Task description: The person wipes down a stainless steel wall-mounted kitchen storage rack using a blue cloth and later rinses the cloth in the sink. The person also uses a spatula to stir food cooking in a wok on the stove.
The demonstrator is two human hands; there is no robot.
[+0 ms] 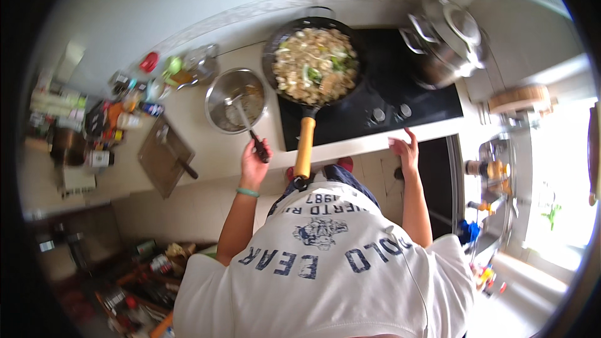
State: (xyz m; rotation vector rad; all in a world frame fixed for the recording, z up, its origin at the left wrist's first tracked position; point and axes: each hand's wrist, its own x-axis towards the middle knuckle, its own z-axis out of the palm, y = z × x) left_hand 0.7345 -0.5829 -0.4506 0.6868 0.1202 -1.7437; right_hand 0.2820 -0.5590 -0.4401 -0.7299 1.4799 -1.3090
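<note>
My left hand (254,162) grips the dark handle of a metal cooking utensil (243,115). Its working end lies within a stainless steel bowl (211,98) on the counter, where some brownish, wet residue shows. To the right of the bowl, a dark wok (271,63) sits on the black cooktop (380,80), filled with chopped pale food and bits of green (314,65). The wok's wooden handle (305,145) points toward my body. My right hand (404,148), slightly blurred, is empty with fingers apart near the counter's front edge, below the two stove knobs (391,113).
A steel pot (434,63) with lids on top occupies the cooktop's right side. On the left counter lie a cutting board (162,169) with a knife-like tool (176,152), plus jars and bottles (127,108). A rack (495,169) with bottles stands right, below a round wooden board (519,98).
</note>
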